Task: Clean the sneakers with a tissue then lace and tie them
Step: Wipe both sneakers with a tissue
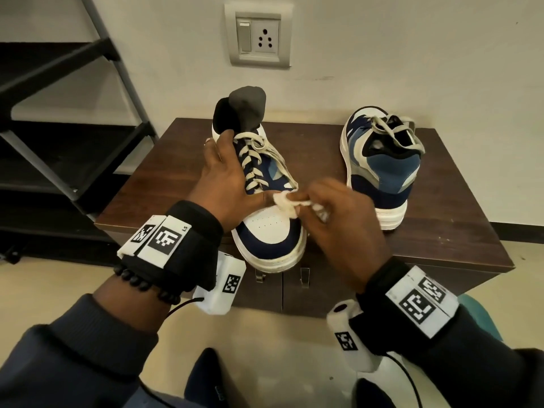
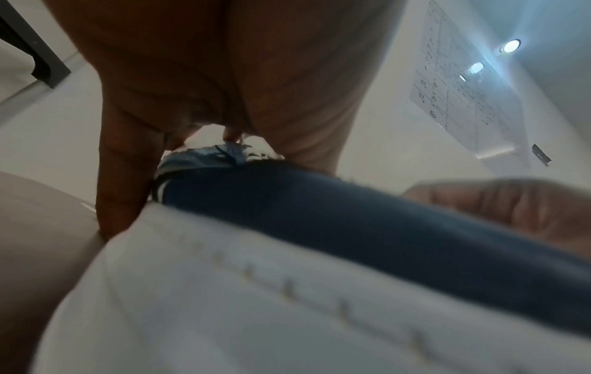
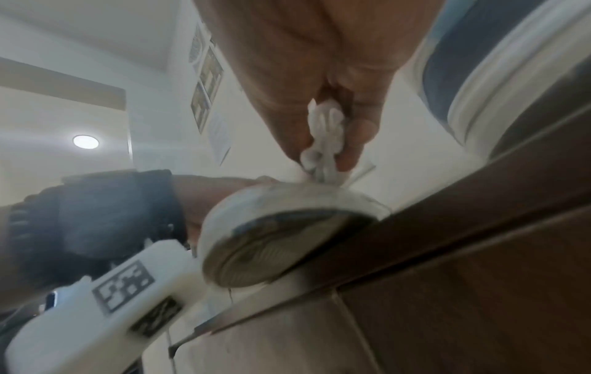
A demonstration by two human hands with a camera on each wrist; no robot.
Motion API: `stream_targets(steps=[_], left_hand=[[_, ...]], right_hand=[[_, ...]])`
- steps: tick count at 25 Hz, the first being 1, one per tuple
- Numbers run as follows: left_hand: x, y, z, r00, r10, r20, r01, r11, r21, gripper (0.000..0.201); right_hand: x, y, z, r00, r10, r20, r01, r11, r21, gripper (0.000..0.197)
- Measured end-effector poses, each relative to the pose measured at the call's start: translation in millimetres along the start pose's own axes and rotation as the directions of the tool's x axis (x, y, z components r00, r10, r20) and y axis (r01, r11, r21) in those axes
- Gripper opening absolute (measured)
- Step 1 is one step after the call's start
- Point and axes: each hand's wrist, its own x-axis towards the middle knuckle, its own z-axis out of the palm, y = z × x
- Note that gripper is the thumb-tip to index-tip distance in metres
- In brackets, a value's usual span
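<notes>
A navy and white sneaker (image 1: 269, 231) lies toe toward me on the dark wooden cabinet (image 1: 441, 231), its toe over the front edge. My left hand (image 1: 223, 178) grips its left side, thumb across the toe box; in the left wrist view the fingers (image 2: 124, 177) wrap the navy upper (image 2: 351, 227). My right hand (image 1: 338, 219) pinches a crumpled white tissue (image 1: 287, 201) against the white toe cap. The right wrist view shows that tissue (image 3: 323, 141) between the fingertips, just above the toe's sole (image 3: 275, 240). The second sneaker (image 1: 379, 172) stands heel toward me at the right, its laces loose.
A black and grey shelf rack (image 1: 59, 113) stands at the left. A wall socket (image 1: 257, 33) is on the white wall behind the cabinet. Beige floor (image 1: 59, 290) lies below, with cabinet door handles (image 1: 304, 276) under the held sneaker's toe.
</notes>
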Motion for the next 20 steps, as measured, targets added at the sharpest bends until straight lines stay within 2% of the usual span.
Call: stream_targets(steps=[4,5,7,9,11,13,15,17,18,20], left_hand=[[-1,-6,-4,0.999,-0.01,0.052,0.014,0.997,-0.081,0.124],[-1,-7,-7,0.998,-0.003,0.065,0.008,0.997,-0.08,0.122],[-1,-6,-13,0.995,0.021,0.101,-0.014,0.998,-0.066,0.118],[-4,-5,-20,0.991,0.037,0.127,-0.032,0.999,-0.038,0.111],[-6,-4,-25,0.988,0.038,0.149,-0.034,0.999,-0.027,0.108],[-8,-5,-29,0.986,0.035,0.162,-0.03,0.999,-0.032,0.109],[-7,-6,-30,0.984,0.04,0.172,-0.035,0.999,-0.028,0.109],[-8,-6,-30,0.984,0.048,0.173,-0.042,0.999,-0.033,0.108],[-9,-6,-30,0.985,0.052,0.166,-0.046,0.998,-0.038,0.108],[-9,-6,-29,0.985,0.051,0.163,-0.043,0.998,-0.055,0.108]], right_hand=[[0,1,1,0.99,0.126,0.067,-0.115,0.983,-0.141,0.019],[1,2,-3,0.991,0.125,0.035,-0.119,0.983,-0.138,0.019],[2,-4,-3,1.0,0.023,0.002,-0.023,0.997,-0.074,0.018],[-3,-11,6,0.996,-0.05,0.08,0.053,0.998,-0.03,0.021],[-6,-5,5,0.994,0.021,0.109,-0.014,0.998,-0.067,0.021],[0,1,-2,0.991,0.115,0.069,-0.107,0.989,-0.106,0.019],[11,-6,-2,0.999,0.035,0.033,-0.033,0.997,-0.073,0.021],[16,-18,9,0.99,-0.072,0.118,0.08,0.994,-0.071,0.023],[16,-20,14,0.986,-0.078,0.145,0.09,0.993,-0.078,0.023],[12,-10,13,0.993,0.008,0.119,0.004,0.995,-0.098,0.021]])
